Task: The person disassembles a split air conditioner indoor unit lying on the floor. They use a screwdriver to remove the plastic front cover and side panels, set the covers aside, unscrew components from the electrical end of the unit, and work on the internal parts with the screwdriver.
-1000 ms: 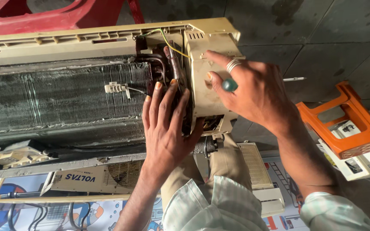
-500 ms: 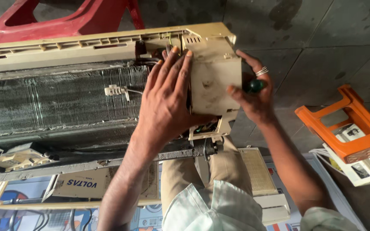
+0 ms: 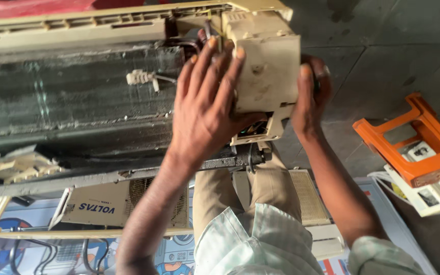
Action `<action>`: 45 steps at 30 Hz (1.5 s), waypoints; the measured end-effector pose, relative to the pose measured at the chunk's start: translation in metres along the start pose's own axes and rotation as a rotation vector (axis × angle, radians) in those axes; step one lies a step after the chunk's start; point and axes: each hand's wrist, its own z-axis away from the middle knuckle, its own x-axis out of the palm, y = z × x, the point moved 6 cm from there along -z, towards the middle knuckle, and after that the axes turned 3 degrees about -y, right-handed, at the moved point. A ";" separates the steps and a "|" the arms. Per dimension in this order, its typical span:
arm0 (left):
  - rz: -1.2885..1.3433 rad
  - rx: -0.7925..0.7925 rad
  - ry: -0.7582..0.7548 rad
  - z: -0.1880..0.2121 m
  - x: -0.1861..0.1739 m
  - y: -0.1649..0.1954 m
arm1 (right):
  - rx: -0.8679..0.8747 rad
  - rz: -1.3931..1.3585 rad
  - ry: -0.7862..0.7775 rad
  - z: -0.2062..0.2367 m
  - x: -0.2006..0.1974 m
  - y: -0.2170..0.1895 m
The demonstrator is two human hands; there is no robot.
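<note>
Beige control box (image 3: 268,66) clasped between left hand (image 3: 207,102), right hand (image 3: 309,97).

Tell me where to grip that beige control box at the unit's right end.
Probably by the beige control box's two opposite side walls, flat and tall. The left hand covers the coil-side face; the right hand clasps the outer edge, approaching from the open floor side.
</note>
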 end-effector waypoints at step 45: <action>-0.007 -0.718 -0.403 0.280 -0.041 0.033 | -0.240 0.329 -0.009 0.079 -0.001 0.042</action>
